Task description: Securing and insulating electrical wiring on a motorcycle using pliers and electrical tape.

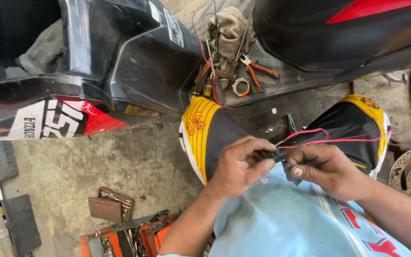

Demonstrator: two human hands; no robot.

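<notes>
Big black scooter (120,62) with red and white panels takes up the top of the view, parked on a stained concrete floor (96,162), and its footboard (281,83) is doubling as a workbench: orange-handled pliers (258,71), a small roll of tape (240,86), a dirty rag (229,28) and some loose wiring all sit up there. An open socket set (112,204) lies down by the floor on the left side. The person is crouched with both hands meeting over their knees. Left hand (241,164) has fingers pinched shut on a small black connector piece (276,154), and right hand (322,169) is closed around the thin red wires (329,139) right where they enter it. Looks like mid-job to me: wire ends are still loose and looping out to the right, nothing plugged back into the bike yet, tape unused.
</notes>
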